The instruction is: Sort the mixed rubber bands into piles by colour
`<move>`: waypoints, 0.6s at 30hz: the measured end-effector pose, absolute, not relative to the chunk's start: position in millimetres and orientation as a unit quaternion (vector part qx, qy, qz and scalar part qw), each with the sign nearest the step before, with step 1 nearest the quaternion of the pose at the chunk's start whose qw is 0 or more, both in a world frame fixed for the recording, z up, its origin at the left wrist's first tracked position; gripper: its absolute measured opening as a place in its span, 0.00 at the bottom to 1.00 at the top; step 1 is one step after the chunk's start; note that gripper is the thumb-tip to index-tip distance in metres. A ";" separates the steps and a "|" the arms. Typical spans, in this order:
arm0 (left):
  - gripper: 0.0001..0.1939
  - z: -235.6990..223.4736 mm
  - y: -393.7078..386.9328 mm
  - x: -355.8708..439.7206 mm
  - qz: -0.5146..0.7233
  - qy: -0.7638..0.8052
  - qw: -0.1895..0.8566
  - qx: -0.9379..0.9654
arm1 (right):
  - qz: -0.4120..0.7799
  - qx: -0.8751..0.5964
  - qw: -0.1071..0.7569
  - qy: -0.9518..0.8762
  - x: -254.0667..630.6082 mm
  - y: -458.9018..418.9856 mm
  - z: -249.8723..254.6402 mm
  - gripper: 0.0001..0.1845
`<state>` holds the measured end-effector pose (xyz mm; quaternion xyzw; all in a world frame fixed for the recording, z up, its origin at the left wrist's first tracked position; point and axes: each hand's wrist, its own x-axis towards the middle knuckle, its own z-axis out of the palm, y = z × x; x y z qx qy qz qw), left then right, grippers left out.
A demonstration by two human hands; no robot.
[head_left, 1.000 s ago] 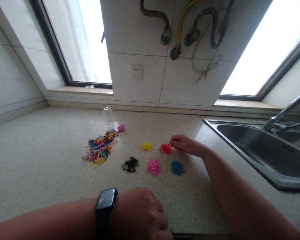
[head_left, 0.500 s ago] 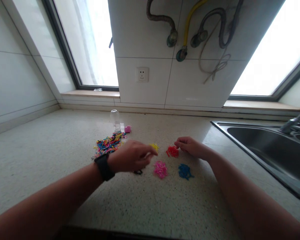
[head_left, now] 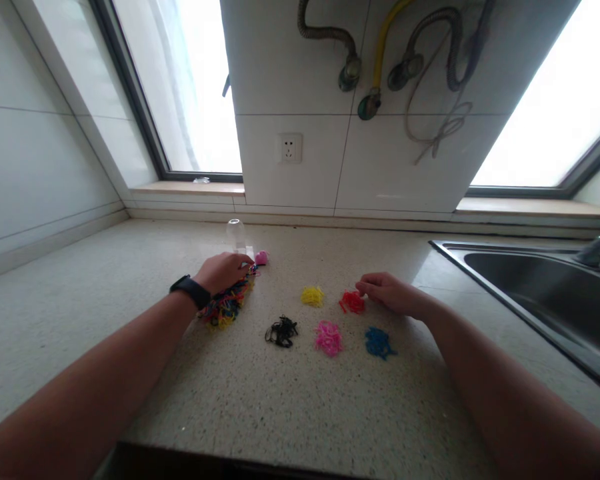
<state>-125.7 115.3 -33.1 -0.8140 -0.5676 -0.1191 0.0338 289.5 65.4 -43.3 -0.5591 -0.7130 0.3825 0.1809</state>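
My left hand [head_left: 225, 272], with a black watch [head_left: 190, 290] on its wrist, reaches over the mixed pile of small coloured rubber bands [head_left: 225, 313]. Its fingertips are pinched together at the pile's far right edge; whatever is between them is too small to make out. My right hand [head_left: 385, 292] rests on the counter, its curled fingers touching the right side of the red rubber bands [head_left: 353, 302]. What those fingers hold, if anything, is hidden. Separate little heaps lie between the hands: yellow bands [head_left: 312, 296], black bands [head_left: 281, 331], pink bands [head_left: 329, 338] and blue bands [head_left: 379, 342].
Behind the mixed pile stand a clear plastic bottle [head_left: 235, 235] and a small pink object [head_left: 261, 258]. A steel sink [head_left: 520, 280] is set into the speckled counter [head_left: 300, 413] at right. The tiled wall carries a socket [head_left: 291, 148] and several pipes.
My left hand has moved left and away from me, from above the yellow heap to the mixed pile, uncovering the black bands. My right hand stays by the red heap. The view has shifted slightly.
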 end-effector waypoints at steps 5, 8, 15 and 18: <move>0.19 -35.1 117.3 -126.6 -0.097 -0.571 0.035 -0.815 | 0.381 -0.559 0.179 -0.714 291.2 66.9 -45.1 0.29; 0.18 -34.8 116.2 -127.1 -0.095 -0.570 0.040 -0.815 | 0.379 -0.556 0.181 -0.717 290.9 66.8 -45.0 0.29; 0.19 -36.1 116.3 -126.7 -0.102 -0.570 0.058 -0.813 | 0.372 -0.557 0.179 -0.721 289.9 65.9 -44.3 0.28; 0.17 -35.4 116.3 -127.0 -0.108 -0.565 0.065 -0.816 | 0.377 -0.555 0.178 -0.720 289.7 65.6 -43.9 0.28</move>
